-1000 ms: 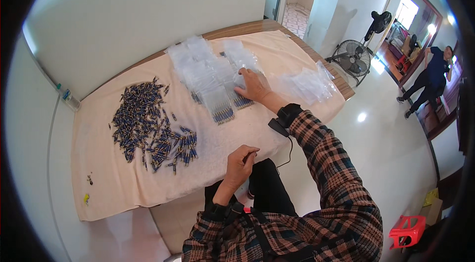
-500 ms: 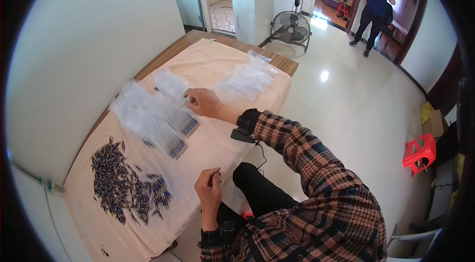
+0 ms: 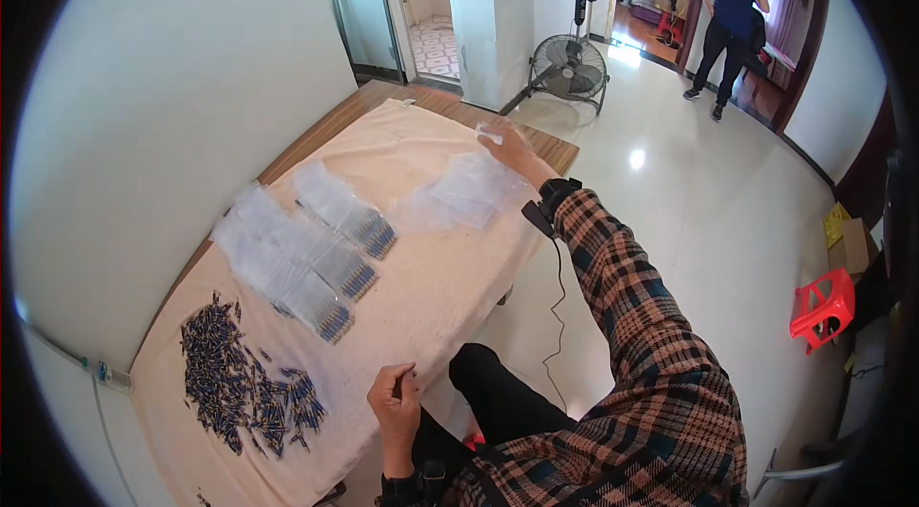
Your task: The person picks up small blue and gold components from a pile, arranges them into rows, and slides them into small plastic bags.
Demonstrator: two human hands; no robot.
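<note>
My right hand (image 3: 517,151) reaches to the far right of the table, its fingers pinched on the edge of a clear plastic bag at the loose stack of clear bags (image 3: 466,189). My left hand (image 3: 395,404) hovers by the near table edge, fingers curled closed; whatever is inside them, if anything, is hidden. Left of centre lie several filled clear bags (image 3: 321,253), overlapping in a slanted row, each with a band of small blue, gold-tipped pieces at its near end. Closer to me, a loose heap of slim dark blue and gold pieces (image 3: 215,368) spreads over the cloth.
A pale peach cloth (image 3: 421,287) covers the wooden table (image 3: 383,95), which stands along a white wall. Beyond it are a black floor fan (image 3: 570,67) and a person (image 3: 732,23) standing in a doorway. A red plastic stool (image 3: 823,309) stands at right; a cable (image 3: 558,315) hangs from my right wrist.
My right hand has moved right and away, from above the filled bags to the clear bag stack. A filled bag it partly covered now shows fully. My left hand stays closed near the edge.
</note>
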